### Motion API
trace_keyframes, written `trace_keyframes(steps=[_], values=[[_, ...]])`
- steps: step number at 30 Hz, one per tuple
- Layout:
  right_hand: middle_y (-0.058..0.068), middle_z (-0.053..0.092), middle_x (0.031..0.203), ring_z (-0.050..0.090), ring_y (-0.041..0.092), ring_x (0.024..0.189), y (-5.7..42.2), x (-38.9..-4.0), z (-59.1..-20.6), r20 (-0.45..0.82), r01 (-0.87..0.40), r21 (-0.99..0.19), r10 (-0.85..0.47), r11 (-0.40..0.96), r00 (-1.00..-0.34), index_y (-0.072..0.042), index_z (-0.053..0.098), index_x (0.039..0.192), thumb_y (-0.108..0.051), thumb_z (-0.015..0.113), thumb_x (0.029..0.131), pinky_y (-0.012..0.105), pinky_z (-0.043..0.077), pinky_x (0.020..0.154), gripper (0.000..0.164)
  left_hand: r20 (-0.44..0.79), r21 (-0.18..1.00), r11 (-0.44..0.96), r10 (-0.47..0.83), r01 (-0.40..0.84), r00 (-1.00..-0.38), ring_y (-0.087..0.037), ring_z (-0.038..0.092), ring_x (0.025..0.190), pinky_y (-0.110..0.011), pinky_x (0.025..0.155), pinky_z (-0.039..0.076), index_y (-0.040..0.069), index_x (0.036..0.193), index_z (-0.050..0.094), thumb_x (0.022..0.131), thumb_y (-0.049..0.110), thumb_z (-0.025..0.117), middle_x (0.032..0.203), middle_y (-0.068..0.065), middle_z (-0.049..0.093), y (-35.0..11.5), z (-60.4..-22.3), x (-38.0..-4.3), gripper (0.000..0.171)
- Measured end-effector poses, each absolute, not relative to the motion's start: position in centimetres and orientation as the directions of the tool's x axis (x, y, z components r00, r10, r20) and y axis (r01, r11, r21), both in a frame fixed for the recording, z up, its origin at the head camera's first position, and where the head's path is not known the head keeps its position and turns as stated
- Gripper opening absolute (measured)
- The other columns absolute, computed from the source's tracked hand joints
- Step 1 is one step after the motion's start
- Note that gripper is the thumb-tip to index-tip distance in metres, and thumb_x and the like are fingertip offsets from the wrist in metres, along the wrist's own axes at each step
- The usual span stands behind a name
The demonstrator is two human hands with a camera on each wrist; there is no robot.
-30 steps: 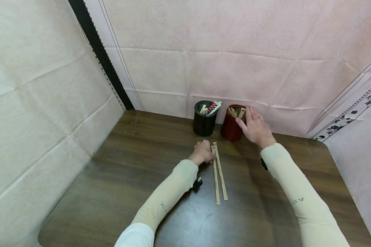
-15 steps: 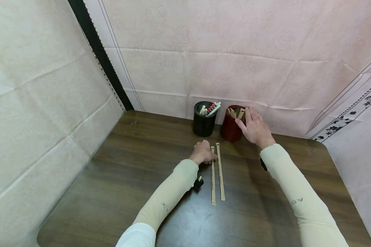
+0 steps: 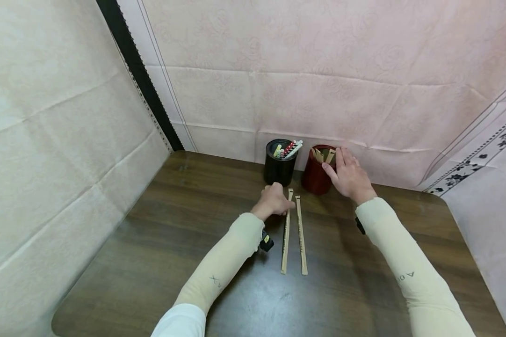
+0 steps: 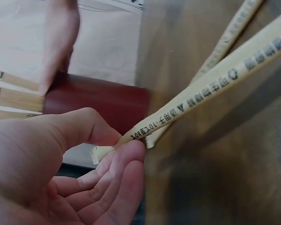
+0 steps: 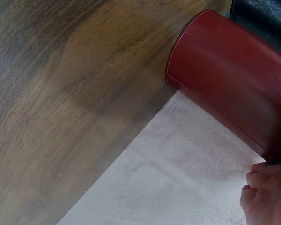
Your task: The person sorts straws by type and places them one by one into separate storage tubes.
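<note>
My left hand [image 3: 273,200] pinches a paper-wrapped straw [image 3: 286,238] near its far end, between thumb and index finger. The left wrist view shows printed characters along this straw [image 4: 210,89], and the other fingers loosely bent below. A second wrapped straw [image 3: 301,236] lies on the table just right of it. At the back, a dark red cup [image 3: 315,180] stands upright with several wrapped straws inside. My right hand [image 3: 349,177] rests against the cup's right rim, its fingers extended and its thumb at the near side. Part of the right hand is cut off in the right wrist view.
Beside the red cup, on its left, stands a black cup [image 3: 277,171] with several striped and pale straws [image 3: 292,149]. Both cups stand near the back edge of the brown wooden table [image 3: 160,234], close to the cloth-covered wall [image 3: 312,103].
The pinched straw has moved left and slightly away from me, its far end now farther back and the straw slanted. The gap between the two straws has widened. My right hand stays at the red cup.
</note>
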State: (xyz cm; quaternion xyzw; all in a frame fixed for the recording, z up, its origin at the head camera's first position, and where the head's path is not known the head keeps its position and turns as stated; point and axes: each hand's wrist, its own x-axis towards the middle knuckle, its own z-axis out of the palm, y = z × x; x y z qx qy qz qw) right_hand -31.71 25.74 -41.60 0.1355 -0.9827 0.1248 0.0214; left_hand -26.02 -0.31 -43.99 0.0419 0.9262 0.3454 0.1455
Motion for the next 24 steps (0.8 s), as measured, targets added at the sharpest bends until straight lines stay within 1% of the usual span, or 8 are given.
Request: trace_keyframes(steps=[4,6,8,10,14,19,24], values=[[0.032,0.004,0.175,0.004,0.046,0.164,25.8,-31.7,-41.7,0.077,-0.270,-0.247,-0.258,0.931,-0.963,0.007,0.003,0.167,-0.066,0.019,0.110,0.060,0.009,0.134,0.094,-0.172,0.653,0.757,0.162,0.011,-0.972,-0.014,0.070,0.070,-0.035,0.082,0.058,0.010,0.070,0.080,0.095,0.028,0.076,0.063,0.001,0.075,-0.8,-42.7,-26.1,0.031],[0.032,0.005,0.175,0.004,0.046,0.164,25.8,-31.7,-41.6,0.080,-0.270,-0.250,-0.258,0.930,-0.963,0.007,0.003,0.167,-0.066,0.019,0.110,0.060,0.009,0.134,0.094,-0.128,0.658,0.752,0.162,0.039,-0.978,-0.014,0.071,0.076,-0.037,0.087,0.059,0.012,0.072,0.081,0.095,0.028,0.076,0.062,0.003,0.075,-1.1,-42.1,-26.3,0.028],[0.032,0.005,0.174,0.005,0.046,0.164,25.8,-31.7,-41.6,0.081,-0.270,-0.249,-0.258,0.930,-0.963,0.008,0.004,0.166,-0.066,0.019,0.110,0.060,0.009,0.134,0.094,-0.084,0.669,0.740,0.163,0.066,-0.983,-0.016,0.071,0.080,-0.039,0.090,0.059,0.013,0.072,0.081,0.094,0.027,0.077,0.061,0.005,0.074,-1.5,-41.5,-26.6,0.026],[0.032,0.005,0.174,0.005,0.047,0.164,25.7,-31.7,-41.6,0.079,-0.269,-0.249,-0.257,0.930,-0.963,0.008,0.004,0.166,-0.066,0.019,0.110,0.060,0.009,0.134,0.094,-0.040,0.677,0.730,0.165,0.095,-0.985,-0.018,0.071,0.082,-0.040,0.089,0.059,0.013,0.073,0.082,0.094,0.027,0.077,0.060,0.006,0.073,-1.8,-40.9,-26.8,0.025],[0.032,0.004,0.174,0.004,0.046,0.164,25.7,-31.7,-41.6,0.074,-0.266,-0.248,-0.255,0.932,-0.964,0.007,0.003,0.167,-0.066,0.019,0.110,0.060,0.009,0.134,0.094,0.039,0.680,0.718,0.167,0.149,-0.985,-0.018,0.070,0.077,-0.038,0.082,0.059,0.014,0.073,0.083,0.094,0.027,0.078,0.063,0.005,0.074,-2.3,-39.4,-27.2,0.025],[0.032,0.005,0.174,0.005,0.046,0.164,25.7,-31.7,-41.6,0.075,-0.265,-0.249,-0.254,0.932,-0.964,0.007,0.003,0.167,-0.066,0.019,0.110,0.060,0.009,0.134,0.094,0.179,0.649,0.720,0.169,0.245,-0.969,-0.014,0.069,0.073,-0.033,0.077,0.059,0.014,0.077,0.084,0.092,0.024,0.077,0.074,0.002,0.078,-2.9,-37.2,-27.7,0.019],[0.033,0.006,0.174,0.006,0.047,0.164,25.7,-31.8,-41.6,0.078,-0.268,-0.243,-0.257,0.932,-0.963,0.007,0.004,0.167,-0.066,0.019,0.110,0.060,0.010,0.134,0.094,0.273,0.657,0.690,0.158,0.304,-0.949,-0.013,0.073,0.076,-0.029,0.074,0.060,0.010,0.088,0.083,0.092,0.020,0.076,0.085,-0.002,0.081,-3.2,-35.0,-27.7,0.013]])
